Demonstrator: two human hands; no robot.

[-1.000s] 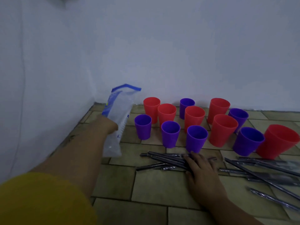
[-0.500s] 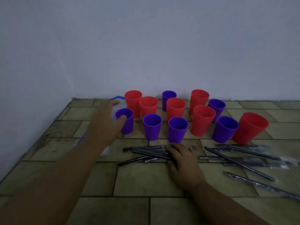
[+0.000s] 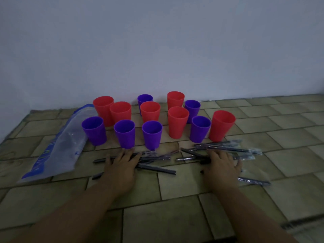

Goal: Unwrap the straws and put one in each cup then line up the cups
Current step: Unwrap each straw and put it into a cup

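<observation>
Several red cups (image 3: pixel 178 122) and purple cups (image 3: pixel 152 135) stand upright in a loose cluster near the wall, all without straws. In front of them lie several dark wrapped straws (image 3: pixel 226 149) scattered on the tiled surface. My left hand (image 3: pixel 121 166) rests palm down on the left bunch of straws (image 3: pixel 156 168), fingers spread. My right hand (image 3: pixel 222 168) lies flat on the right bunch, fingers apart. Neither hand grips anything.
A clear plastic bag with blue print (image 3: pixel 61 146) lies flat on the tiles left of the cups. The white wall (image 3: pixel 157 50) rises right behind the cups. Bare tiles (image 3: pixel 289 137) stretch to the right and toward me.
My left hand put the plastic bag down left of the cups and came onto the left straws. My right hand shifted from the left bunch to the right bunch.
</observation>
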